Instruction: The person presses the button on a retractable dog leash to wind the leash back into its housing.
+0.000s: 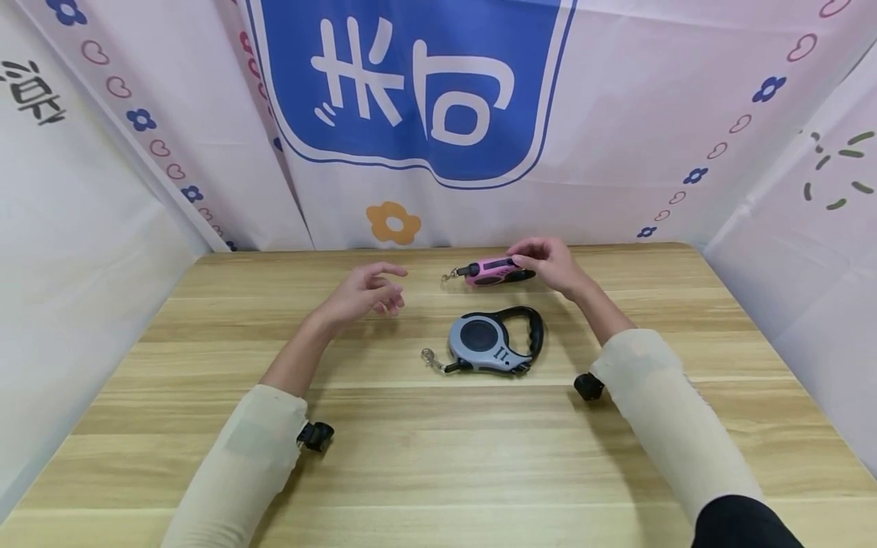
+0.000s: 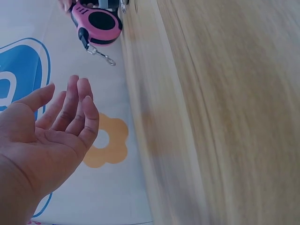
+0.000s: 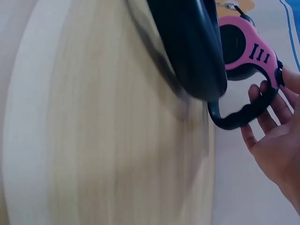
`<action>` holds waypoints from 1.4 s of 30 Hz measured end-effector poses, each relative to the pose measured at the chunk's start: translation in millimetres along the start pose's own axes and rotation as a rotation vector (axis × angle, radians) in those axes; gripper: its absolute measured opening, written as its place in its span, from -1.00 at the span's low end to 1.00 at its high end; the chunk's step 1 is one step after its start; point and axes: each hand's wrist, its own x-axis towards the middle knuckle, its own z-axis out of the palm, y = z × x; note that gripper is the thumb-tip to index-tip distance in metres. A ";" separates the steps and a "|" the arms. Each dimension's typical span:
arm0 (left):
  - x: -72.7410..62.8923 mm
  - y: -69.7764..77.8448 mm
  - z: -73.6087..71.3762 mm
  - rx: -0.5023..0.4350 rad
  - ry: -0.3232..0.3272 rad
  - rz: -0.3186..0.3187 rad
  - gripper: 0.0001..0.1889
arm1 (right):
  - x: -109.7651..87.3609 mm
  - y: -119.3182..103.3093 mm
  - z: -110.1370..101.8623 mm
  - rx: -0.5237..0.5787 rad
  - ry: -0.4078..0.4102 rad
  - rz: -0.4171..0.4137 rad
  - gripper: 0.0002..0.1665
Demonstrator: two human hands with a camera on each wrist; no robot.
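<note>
At the back of the table, my right hand (image 1: pixel 550 264) grips the black handle of a pink retractable dog leash (image 1: pixel 488 274). In the right wrist view the fingers of the right hand (image 3: pixel 279 138) lie behind the handle and the thumb is near its top. A metal clip hangs from the nose of the pink leash (image 2: pixel 98 26) in the left wrist view. My left hand (image 1: pixel 363 291) hovers left of it, fingers loosely bent, palm bare. Closer to me, a grey-blue retractable leash (image 1: pixel 479 342) lies flat, its black handle to the right and its clip to the left.
The wooden table (image 1: pixel 438 457) ends at the back against a printed cloth (image 1: pixel 617 152) with a blue sign and an orange flower. White cloth walls stand at the left and right. A black wrist camera (image 1: pixel 316 436) sticks out from the left sleeve.
</note>
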 end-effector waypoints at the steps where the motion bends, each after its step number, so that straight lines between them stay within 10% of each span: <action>1: -0.1 0.0 -0.1 -0.003 0.001 -0.001 -0.57 | -0.5 0.4 -1.7 -0.020 -0.018 -0.007 -0.73; 42: -11.8 -3.5 -8.0 0.147 0.000 0.010 -0.60 | -0.6 -3.8 -9.5 -0.317 -0.347 -0.103 -0.69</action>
